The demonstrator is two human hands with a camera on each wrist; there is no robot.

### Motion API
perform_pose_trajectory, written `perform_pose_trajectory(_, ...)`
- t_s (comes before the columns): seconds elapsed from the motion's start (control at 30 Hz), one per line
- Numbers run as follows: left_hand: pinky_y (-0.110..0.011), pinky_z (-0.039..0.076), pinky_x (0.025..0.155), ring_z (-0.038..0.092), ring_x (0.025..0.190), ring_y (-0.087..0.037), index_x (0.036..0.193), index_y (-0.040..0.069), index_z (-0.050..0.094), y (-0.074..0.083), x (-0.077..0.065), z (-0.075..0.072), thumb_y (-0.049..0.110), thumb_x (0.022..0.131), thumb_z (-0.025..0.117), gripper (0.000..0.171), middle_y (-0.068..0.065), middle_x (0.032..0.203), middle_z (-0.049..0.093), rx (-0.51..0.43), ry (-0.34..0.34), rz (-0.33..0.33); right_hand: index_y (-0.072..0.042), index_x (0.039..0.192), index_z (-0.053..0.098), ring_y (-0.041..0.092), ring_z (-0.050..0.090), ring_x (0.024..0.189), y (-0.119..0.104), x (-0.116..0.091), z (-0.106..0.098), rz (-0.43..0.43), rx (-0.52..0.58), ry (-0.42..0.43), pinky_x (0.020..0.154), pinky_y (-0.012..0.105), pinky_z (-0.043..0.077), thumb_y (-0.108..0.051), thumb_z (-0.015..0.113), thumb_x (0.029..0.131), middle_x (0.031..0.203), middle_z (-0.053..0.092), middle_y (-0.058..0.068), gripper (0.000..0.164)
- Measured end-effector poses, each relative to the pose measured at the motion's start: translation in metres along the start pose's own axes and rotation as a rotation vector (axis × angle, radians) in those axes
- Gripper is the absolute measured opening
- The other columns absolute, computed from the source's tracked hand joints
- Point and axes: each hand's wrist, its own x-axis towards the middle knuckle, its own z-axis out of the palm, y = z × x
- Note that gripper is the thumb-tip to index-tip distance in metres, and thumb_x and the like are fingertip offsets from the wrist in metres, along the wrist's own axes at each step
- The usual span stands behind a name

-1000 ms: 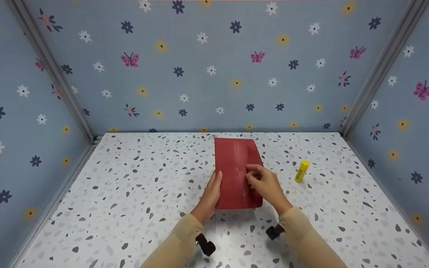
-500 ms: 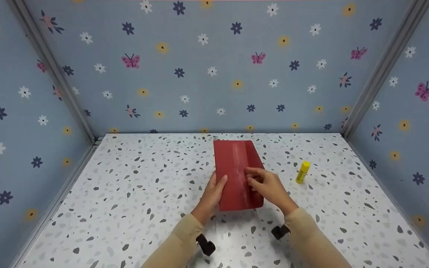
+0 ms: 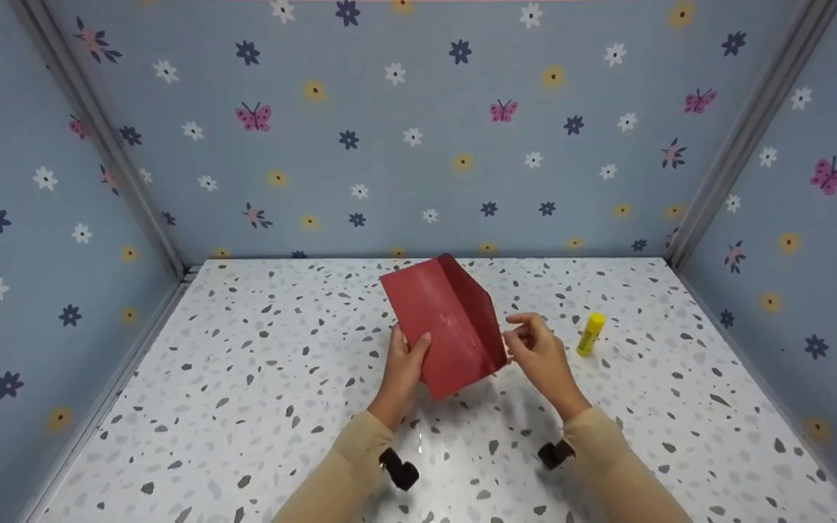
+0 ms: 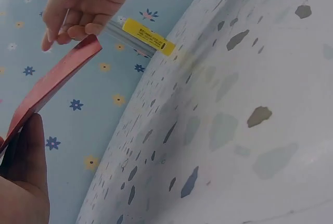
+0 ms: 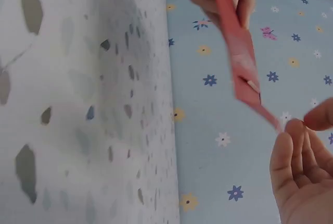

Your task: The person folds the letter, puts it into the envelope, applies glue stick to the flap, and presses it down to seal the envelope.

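A red paper envelope (image 3: 429, 330) is held tilted above the table by my left hand (image 3: 399, 374), thumb on its face and fingers behind. Its flap (image 3: 478, 309) stands folded back on the right side, and a shiny streak runs along the face. My right hand (image 3: 540, 359) is beside the flap's lower right edge, fingers loosely bent. Seen from the right wrist, the fingertips (image 5: 283, 139) are right at the flap's tip (image 5: 274, 121). In the left wrist view the envelope (image 4: 52, 81) appears edge-on beneath the right hand (image 4: 91, 5).
Upright on the table to the right of my right hand is a yellow glue stick (image 3: 591, 334). The white speckled table (image 3: 244, 378) is bounded by blue flowered walls (image 3: 418, 167) at the back and both sides.
The envelope has turned anticlockwise and shifted left in my left hand, with its flap lifted wider. My right hand has moved off the face to the right, beyond the flap's edge.
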Motion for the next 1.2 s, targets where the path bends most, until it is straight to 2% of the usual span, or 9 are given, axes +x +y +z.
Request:
perform_pose_trajectory(0.1, -0.040, 0.054, 0.089, 0.061, 0.115, -0.029, 0.154, 0.021, 0.025, 0.002, 0.000, 0.000, 0.023, 0.105, 0.055, 0.058, -0.016, 0.136, 0.054, -0.060, 0.022, -0.004, -0.007, 0.126, 0.056, 0.025, 0.062, 0.079, 0.006, -0.001, 0.002, 0.071, -0.030, -0.001, 0.069, 0.033, 0.057, -0.025, 0.065, 0.100, 0.094, 0.063, 0.009, 0.033)
perform_pose_trajectory(0.23, -0.039, 0.055, 0.087, 0.062, 0.114, -0.029, 0.152, 0.023, 0.026, 0.004, 0.000, 0.003, 0.022, 0.105, 0.055, 0.056, -0.016, 0.136, 0.054, -0.123, 0.024, 0.011, -0.009, 0.132, 0.050, 0.024, 0.064, 0.082, 0.010, -0.004, 0.005, 0.197, -0.022, -0.063, 0.073, 0.036, 0.057, -0.045, 0.063, 0.098, 0.097, 0.065, 0.012, 0.051)
perform_pose_trajectory(0.33, -0.039, 0.056, 0.085, 0.064, 0.112, -0.028, 0.150, 0.024, 0.027, 0.005, -0.002, 0.004, 0.022, 0.105, 0.055, 0.054, -0.016, 0.134, 0.055, -0.151, 0.025, 0.027, -0.007, 0.128, 0.052, 0.024, 0.066, 0.080, 0.013, -0.007, 0.008, 0.273, 0.009, -0.131, 0.073, 0.037, 0.058, -0.050, 0.063, 0.096, 0.093, 0.066, 0.014, 0.055)
perform_pose_trajectory(0.43, -0.039, 0.057, 0.083, 0.065, 0.110, -0.028, 0.149, 0.024, 0.027, 0.005, -0.003, 0.004, 0.022, 0.105, 0.055, 0.053, -0.017, 0.133, 0.055, -0.179, 0.028, 0.040, -0.005, 0.120, 0.055, 0.023, 0.066, 0.075, 0.016, -0.011, 0.012, 0.309, 0.023, -0.203, 0.071, 0.035, 0.058, -0.051, 0.065, 0.095, 0.087, 0.067, 0.012, 0.053)
perform_pose_trajectory(0.67, -0.043, 0.056, 0.088, 0.062, 0.115, -0.030, 0.149, 0.023, 0.025, 0.003, -0.005, 0.008, 0.020, 0.104, 0.056, 0.055, -0.018, 0.139, 0.049, -0.250, 0.000, 0.085, -0.002, 0.110, 0.063, 0.022, 0.064, 0.077, 0.016, -0.015, 0.019, 0.305, 0.083, -0.273, 0.070, 0.033, 0.057, -0.048, 0.068, 0.093, 0.088, 0.066, 0.010, 0.049)
perform_pose_trajectory(0.83, -0.044, 0.055, 0.090, 0.059, 0.119, -0.031, 0.152, 0.025, 0.022, 0.002, -0.006, 0.009, 0.019, 0.104, 0.057, 0.060, -0.017, 0.141, 0.048, -0.259, -0.018, 0.088, 0.002, 0.108, 0.064, 0.021, 0.064, 0.078, -0.009, -0.022, 0.016, 0.265, 0.122, -0.292, 0.070, 0.033, 0.057, -0.030, 0.066, 0.099, 0.089, 0.067, 0.010, 0.033)
perform_pose_trajectory(0.9, -0.044, 0.055, 0.090, 0.059, 0.119, -0.031, 0.151, 0.026, 0.022, 0.001, -0.007, 0.009, 0.019, 0.103, 0.059, 0.061, -0.017, 0.140, 0.048, -0.255, -0.019, 0.084, 0.004, 0.109, 0.064, 0.022, 0.064, 0.079, -0.011, -0.022, 0.013, 0.255, 0.128, -0.309, 0.071, 0.033, 0.057, -0.023, 0.064, 0.100, 0.090, 0.067, 0.011, 0.028)
perform_pose_trajectory(1.07, -0.042, 0.056, 0.088, 0.061, 0.114, -0.030, 0.148, 0.025, 0.026, 0.002, -0.004, 0.003, 0.019, 0.101, 0.061, 0.059, -0.017, 0.135, 0.050, -0.258, -0.002, 0.085, 0.002, 0.115, 0.063, 0.022, 0.064, 0.082, 0.014, -0.014, 0.007, 0.268, 0.146, -0.316, 0.071, 0.034, 0.057, -0.024, 0.063, 0.101, 0.092, 0.067, 0.010, 0.029)
perform_pose_trajectory(1.2, -0.040, 0.057, 0.085, 0.061, 0.115, -0.030, 0.148, 0.026, 0.028, 0.006, -0.002, -0.006, 0.021, 0.101, 0.062, 0.059, -0.015, 0.135, 0.049, -0.234, 0.032, 0.095, 0.001, 0.108, 0.062, 0.021, 0.064, 0.080, 0.021, -0.011, -0.002, 0.257, 0.174, -0.298, 0.070, 0.034, 0.058, -0.025, 0.062, 0.101, 0.089, 0.067, 0.009, 0.027)
